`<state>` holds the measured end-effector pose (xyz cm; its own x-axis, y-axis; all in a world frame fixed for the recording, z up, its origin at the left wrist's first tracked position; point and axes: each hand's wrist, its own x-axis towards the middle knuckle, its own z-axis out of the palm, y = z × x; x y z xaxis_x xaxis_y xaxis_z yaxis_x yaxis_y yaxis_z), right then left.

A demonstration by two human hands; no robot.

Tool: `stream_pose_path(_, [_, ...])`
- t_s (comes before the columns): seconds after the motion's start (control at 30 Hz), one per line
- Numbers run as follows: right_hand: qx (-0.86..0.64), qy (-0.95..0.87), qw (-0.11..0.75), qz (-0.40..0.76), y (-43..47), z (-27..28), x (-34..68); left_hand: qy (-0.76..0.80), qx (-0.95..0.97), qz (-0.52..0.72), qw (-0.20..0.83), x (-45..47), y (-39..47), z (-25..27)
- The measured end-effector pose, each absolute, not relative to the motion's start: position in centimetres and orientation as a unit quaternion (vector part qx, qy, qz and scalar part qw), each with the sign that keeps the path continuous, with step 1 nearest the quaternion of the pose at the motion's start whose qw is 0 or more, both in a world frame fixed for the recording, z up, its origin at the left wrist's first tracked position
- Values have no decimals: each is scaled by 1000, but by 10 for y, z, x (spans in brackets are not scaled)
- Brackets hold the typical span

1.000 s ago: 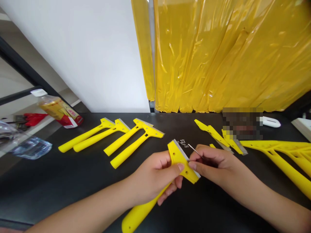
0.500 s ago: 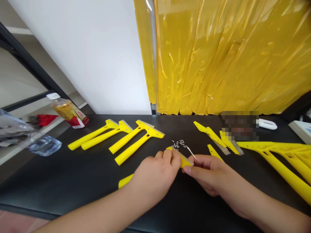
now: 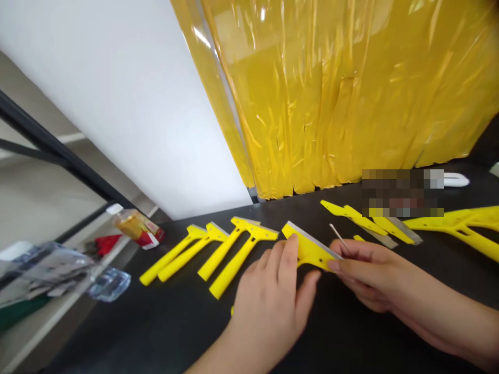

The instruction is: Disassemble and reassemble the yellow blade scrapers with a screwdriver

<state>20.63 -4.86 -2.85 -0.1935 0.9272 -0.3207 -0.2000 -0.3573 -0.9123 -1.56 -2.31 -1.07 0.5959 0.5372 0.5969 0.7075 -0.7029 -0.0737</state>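
Note:
Both hands are on a yellow scraper (image 3: 311,250) with a metal blade along its upper edge. My left hand (image 3: 268,291) is closed round its handle side, with the thumb out below the head; most of the handle is hidden. My right hand (image 3: 374,272) pinches the right end of the head between thumb and fingers. A thin metal rod (image 3: 338,238), perhaps a hex key or small screwdriver, sticks up from the same right fingers; its other end is hidden. Several finished-looking yellow scrapers (image 3: 234,259) lie just left of my left hand.
Loose yellow head plates (image 3: 364,221) and metal blades (image 3: 405,231) lie beyond my right hand, beside yellow handles (image 3: 463,223). A drink bottle (image 3: 136,226) and a clear plastic container (image 3: 109,284) stand left. Yellow film (image 3: 312,104) hangs behind the black table (image 3: 163,332).
The view has tilted and shifted. The scraper is turned so more of its head shows, and my left thumb has moved away from it. Small screws and nuts seen earlier are now hidden.

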Motion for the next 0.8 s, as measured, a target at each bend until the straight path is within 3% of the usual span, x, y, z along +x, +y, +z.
stream_pose_path(0.1, [-479,-382,437,658,-41,-41,209,-399,-863,-311,3,-27,-17,-11])
stream_pose_path(0.27, [-466,-364,420,689,-34,-50,211,-459,-677,-305,-487,-31,1,-12])
stream_pose_path(0.37, [-479,-359,408,689,-32,-53,211,-386,-549,-276,-688,-25,9,-12])
stream_pose_path(0.53, [-485,-390,391,678,-34,-53,212,-331,-475,-233,-781,-17,2,-12])
stream_pose_path(0.8, [-486,-543,363,580,-36,-33,212,-377,-446,-246,-774,-10,-3,-6])
